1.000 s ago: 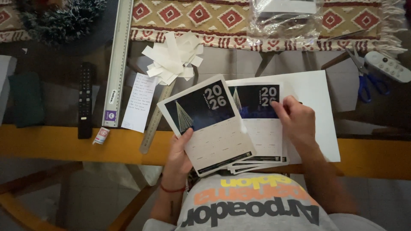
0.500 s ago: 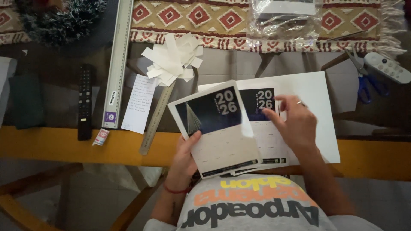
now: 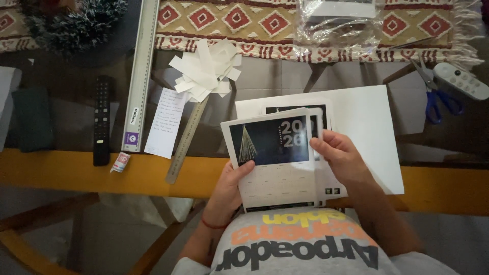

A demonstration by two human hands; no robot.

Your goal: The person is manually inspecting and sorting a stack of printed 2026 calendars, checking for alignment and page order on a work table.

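The place looked like a home, at a glass-topped table [image 3: 285, 81] with a yellow wooden edge. A patterned woven runner with fringe [image 3: 285, 23] lay across it, beside a black TV remote [image 3: 102, 119], a white remote [image 3: 461, 80], blue-handled scissors [image 3: 433, 94], a handwritten note [image 3: 166, 122] and tinsel [image 3: 71, 20].
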